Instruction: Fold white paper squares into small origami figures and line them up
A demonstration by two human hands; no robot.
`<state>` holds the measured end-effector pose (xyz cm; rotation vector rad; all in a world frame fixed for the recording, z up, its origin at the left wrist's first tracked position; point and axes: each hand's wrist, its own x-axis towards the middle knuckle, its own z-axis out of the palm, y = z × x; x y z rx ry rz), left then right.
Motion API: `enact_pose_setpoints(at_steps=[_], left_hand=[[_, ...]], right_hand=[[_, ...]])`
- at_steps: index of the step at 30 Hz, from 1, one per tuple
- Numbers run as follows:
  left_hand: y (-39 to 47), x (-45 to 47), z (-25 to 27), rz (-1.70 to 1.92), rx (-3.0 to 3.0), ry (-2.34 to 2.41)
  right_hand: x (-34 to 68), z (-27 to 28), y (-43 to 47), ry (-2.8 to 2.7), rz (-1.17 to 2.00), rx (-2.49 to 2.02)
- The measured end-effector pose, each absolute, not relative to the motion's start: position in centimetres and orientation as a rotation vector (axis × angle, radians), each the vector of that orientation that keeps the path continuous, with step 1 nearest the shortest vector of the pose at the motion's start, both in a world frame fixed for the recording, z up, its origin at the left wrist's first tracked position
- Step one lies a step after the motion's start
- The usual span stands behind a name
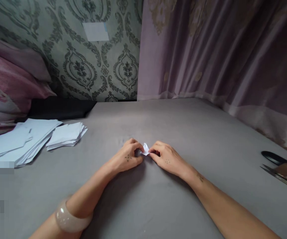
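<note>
A small folded piece of white paper [145, 149] is held between my two hands, a little above the grey surface [173, 122]. My left hand [129, 155] has its fingers closed on the paper's left side, with the thumb below. On the other side, my right hand [165, 156] pinches the right corner between thumb and forefinger. The paper has creased, pointed edges, and its lower part is partly hidden by the fingertips. A pale bangle [71, 217] sits on my left forearm.
Large white sheets [41, 127] and a stack of smaller paper pieces [65, 134] lie at the left. At the right edge are scissors [274, 174] and a black-handled object [272, 156]. A black folded item [61, 108] lies at the back left, near a curtain [173, 49].
</note>
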<state>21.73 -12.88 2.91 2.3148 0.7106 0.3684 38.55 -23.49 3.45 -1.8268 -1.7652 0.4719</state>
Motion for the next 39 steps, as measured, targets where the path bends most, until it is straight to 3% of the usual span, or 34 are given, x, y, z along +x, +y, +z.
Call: enact_pose_setpoints(at_steps=[39], left_hand=[[-12.1, 22.7, 1.8, 0.453, 2.038, 0.858]], right_hand=[[38.5, 2.7, -21.5, -1.435, 0.619, -2.020]])
